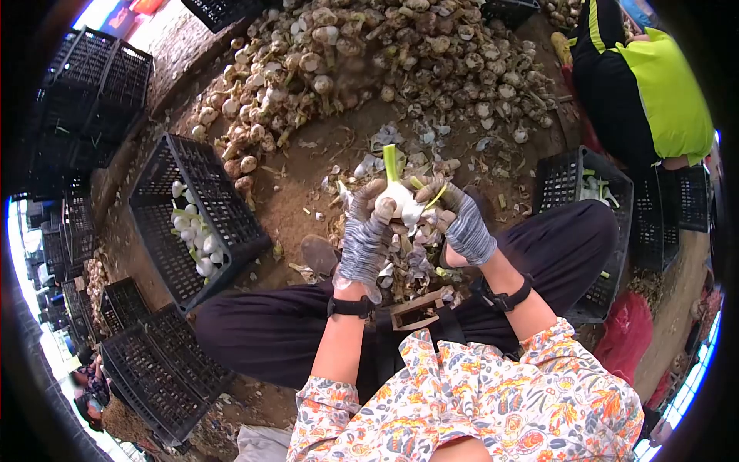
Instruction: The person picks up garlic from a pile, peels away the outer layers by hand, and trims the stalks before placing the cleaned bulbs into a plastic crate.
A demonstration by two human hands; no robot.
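Observation:
Both hands wear grey knitted gloves and meet above my lap. My left hand (365,231) grips a white garlic bulb (395,191) whose cut green stem points away from me. Against the bulb's right side, my right hand (464,219) has its fingers closed on a loose strip of garlic skin (412,214). A thin yellow-green strand sticks out between those fingers. Beneath the hands, shed garlic skins (416,262) lie scattered on the dirt between my legs.
A large heap of unpeeled garlic (369,61) fills the far ground. Peeled bulbs lie in a black crate (231,223) at left; another crate (558,173) with stems stands at right. A person in a yellow-green top (666,92) sits far right. Stacked crates (96,92) stand far left.

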